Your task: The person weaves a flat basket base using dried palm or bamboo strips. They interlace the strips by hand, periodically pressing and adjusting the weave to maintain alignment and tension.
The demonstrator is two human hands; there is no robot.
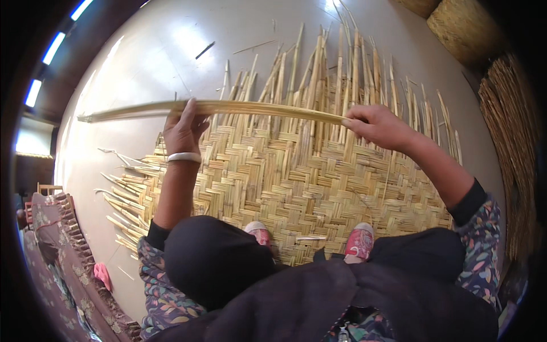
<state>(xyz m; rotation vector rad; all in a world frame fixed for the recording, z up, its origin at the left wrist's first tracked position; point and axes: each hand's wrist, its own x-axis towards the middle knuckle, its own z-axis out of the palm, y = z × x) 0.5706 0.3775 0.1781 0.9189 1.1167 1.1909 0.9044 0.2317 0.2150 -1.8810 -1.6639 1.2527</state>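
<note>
My left hand (183,130) is wrapped around a long, pale yellow sheaf of reed strips (250,108), thumb on the near side, while my right hand (379,125) has its right end pinched between thumb and bent fingers. The sheaf lies level across the far part of the woven mat (285,176), raised above it, and its left tip runs out past the mat's left side. I'd judge it light, stiff along its length yet springy, and smooth enough to slide through a loose palm. The dry fibres would probably crack if kinked sharply, and the thin edges could cut. A firm pinch at the end nearest the mat's right side, plus a loose wrap farther along, should suit it best.
</note>
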